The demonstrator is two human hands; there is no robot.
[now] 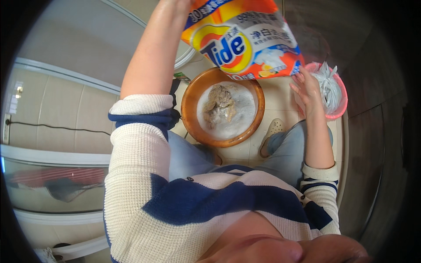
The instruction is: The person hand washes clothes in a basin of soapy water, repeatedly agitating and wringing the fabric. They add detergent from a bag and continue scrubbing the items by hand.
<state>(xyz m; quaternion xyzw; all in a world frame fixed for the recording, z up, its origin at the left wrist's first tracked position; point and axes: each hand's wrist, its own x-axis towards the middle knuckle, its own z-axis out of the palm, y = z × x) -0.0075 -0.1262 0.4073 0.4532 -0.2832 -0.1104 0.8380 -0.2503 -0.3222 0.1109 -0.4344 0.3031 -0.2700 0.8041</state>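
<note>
A large orange laundry detergent bag (245, 41) with a yellow ring design hangs tilted in the air at the top of the view. My left hand (180, 2) is at its upper left edge; only the wrist end shows, and the fingers are out of sight. At the bag's lower right corner, my right hand (310, 85) holds on with its fingertips, the other fingers loosely spread. Below the bag, a brown round basin (190, 116) stands on the floor. Inside are white suds (243, 103) and a wet, brownish cloth (219, 103).
To the right stands a pink bucket (344, 98) with a tied, pale plastic bag (329, 87) in it. My feet, one in a beige clog (275, 127), flank the basin's near side. Glass panels with white frames (57, 158) line the left; a dark cabinet (372, 131) is at the right.
</note>
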